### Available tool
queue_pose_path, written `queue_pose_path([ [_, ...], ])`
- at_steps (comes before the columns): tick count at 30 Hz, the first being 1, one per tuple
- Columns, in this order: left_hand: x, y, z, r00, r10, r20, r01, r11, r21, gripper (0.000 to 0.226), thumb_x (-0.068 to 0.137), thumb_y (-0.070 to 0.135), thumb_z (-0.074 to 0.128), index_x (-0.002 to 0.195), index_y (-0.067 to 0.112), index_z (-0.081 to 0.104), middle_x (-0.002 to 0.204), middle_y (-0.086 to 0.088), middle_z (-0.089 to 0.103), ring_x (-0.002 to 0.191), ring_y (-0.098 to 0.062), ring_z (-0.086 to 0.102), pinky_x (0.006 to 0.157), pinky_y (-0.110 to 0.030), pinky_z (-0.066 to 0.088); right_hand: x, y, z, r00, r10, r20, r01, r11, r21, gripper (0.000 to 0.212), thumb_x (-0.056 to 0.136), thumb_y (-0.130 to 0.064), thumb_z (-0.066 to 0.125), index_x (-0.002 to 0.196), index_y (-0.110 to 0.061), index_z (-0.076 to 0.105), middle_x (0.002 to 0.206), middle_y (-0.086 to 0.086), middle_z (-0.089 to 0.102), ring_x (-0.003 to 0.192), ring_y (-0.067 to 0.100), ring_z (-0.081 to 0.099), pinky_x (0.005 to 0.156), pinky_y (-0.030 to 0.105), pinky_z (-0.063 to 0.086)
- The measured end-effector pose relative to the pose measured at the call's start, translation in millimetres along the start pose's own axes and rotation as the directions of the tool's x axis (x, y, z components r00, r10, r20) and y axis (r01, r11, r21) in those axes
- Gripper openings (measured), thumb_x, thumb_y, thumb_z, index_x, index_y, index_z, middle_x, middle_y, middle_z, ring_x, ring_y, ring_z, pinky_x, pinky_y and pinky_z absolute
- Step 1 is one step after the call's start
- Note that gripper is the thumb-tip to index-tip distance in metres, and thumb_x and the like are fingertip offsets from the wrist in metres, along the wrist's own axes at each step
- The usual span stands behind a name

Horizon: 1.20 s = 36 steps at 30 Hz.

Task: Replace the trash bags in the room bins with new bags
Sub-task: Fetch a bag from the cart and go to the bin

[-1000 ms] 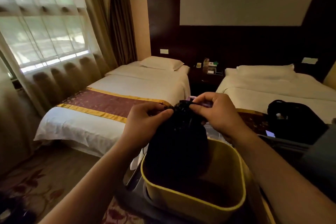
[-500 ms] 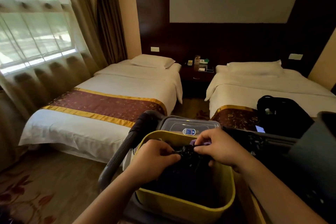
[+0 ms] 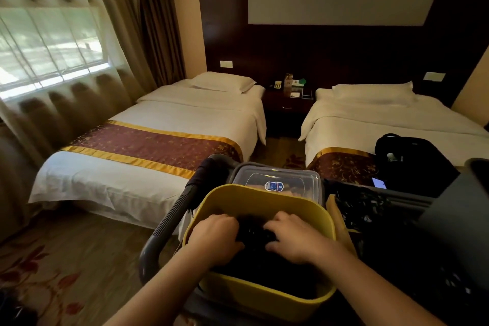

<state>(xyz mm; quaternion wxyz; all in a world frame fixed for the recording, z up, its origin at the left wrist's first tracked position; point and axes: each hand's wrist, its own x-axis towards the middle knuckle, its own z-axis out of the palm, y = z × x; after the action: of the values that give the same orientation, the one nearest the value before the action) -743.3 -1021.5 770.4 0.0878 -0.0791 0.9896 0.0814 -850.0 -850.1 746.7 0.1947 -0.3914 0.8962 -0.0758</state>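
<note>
A yellow bin (image 3: 260, 200) stands on a cart in front of me. Inside it lies a black trash bag (image 3: 254, 233), its gathered top between my hands. My left hand (image 3: 215, 237) grips the bag's top from the left, down inside the bin. My right hand (image 3: 293, 237) grips it from the right, fingers curled over the black plastic. The lower part of the bag fills the bin's dark inside.
The cart has a grey handle (image 3: 174, 214) at left and a clear lidded box (image 3: 276, 180) behind the bin. Black bags (image 3: 362, 209) lie on the cart at right. Two made beds (image 3: 164, 135) (image 3: 391, 124), a nightstand (image 3: 287, 103) and a black backpack (image 3: 407, 156) lie beyond.
Both hands have lowered the black bag from above the bin down into it. The view has tilted so the beds sit higher in frame.
</note>
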Motion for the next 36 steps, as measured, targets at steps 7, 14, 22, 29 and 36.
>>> queue_pose_path([
  [7, 1, -5, 12, 0.995, 0.020, -0.094, -0.021, 1.000, -0.012, 0.057, 0.098, 0.043, 0.054, 0.150, 0.028, 0.036, 0.137, 0.004, 0.053, 0.123, -0.015, 0.053, 0.100, -0.031, 0.048, 0, 1, 9, 0.996, -0.028, -0.088, 0.028, 1.000, -0.004, 0.063, 0.091, -0.048, 0.063, 0.147, -0.033, 0.039, 0.141, -0.004, 0.047, 0.130, 0.020, 0.044, 0.104, 0.036, 0.042],
  [14, -17, -14, 12, 0.943, 0.087, -0.321, -0.050, 0.992, 0.120, 0.065, 0.098, 0.059, 0.040, 0.156, 0.037, 0.021, 0.166, 0.004, 0.017, 0.155, -0.021, 0.004, 0.125, -0.045, 0.008, -6, -15, 1, 0.921, -0.071, -0.384, 0.106, 0.992, 0.070, 0.058, 0.092, -0.058, 0.056, 0.144, -0.039, 0.042, 0.143, -0.016, 0.046, 0.132, 0.009, 0.039, 0.105, 0.030, 0.041],
  [22, -46, -34, 3, 0.929, -0.064, -0.364, 0.096, 0.993, 0.072, 0.072, 0.093, 0.074, 0.014, 0.157, 0.042, 0.005, 0.169, 0.003, -0.001, 0.154, -0.022, -0.013, 0.123, -0.047, -0.006, -5, -29, -12, 0.908, -0.111, -0.403, 0.120, 0.993, -0.004, 0.068, 0.092, -0.065, 0.049, 0.151, -0.038, 0.029, 0.157, -0.012, 0.033, 0.146, 0.014, 0.025, 0.116, 0.037, 0.028],
  [29, -73, -56, -7, 0.897, -0.231, -0.377, 0.242, 0.970, -0.018, 0.074, 0.090, 0.074, 0.008, 0.157, 0.043, 0.000, 0.169, 0.001, -0.001, 0.154, -0.023, -0.010, 0.125, -0.050, 0.001, 7, -65, -26, 0.893, -0.221, -0.392, 0.226, 0.974, -0.036, 0.067, 0.092, -0.064, 0.050, 0.150, -0.037, 0.033, 0.154, -0.012, 0.039, 0.140, 0.014, 0.032, 0.111, 0.035, 0.034],
  [36, -106, -81, 0, 0.840, -0.368, -0.398, 0.362, 0.927, -0.094, 0.071, 0.094, 0.073, 0.019, 0.156, 0.042, 0.007, 0.169, 0.000, 0.002, 0.154, -0.022, -0.008, 0.123, -0.049, -0.001, 20, -115, -26, 0.867, -0.348, -0.358, 0.345, 0.936, -0.073, 0.067, 0.090, -0.064, 0.052, 0.148, -0.034, 0.038, 0.149, -0.010, 0.045, 0.137, 0.016, 0.038, 0.112, 0.037, 0.035],
])
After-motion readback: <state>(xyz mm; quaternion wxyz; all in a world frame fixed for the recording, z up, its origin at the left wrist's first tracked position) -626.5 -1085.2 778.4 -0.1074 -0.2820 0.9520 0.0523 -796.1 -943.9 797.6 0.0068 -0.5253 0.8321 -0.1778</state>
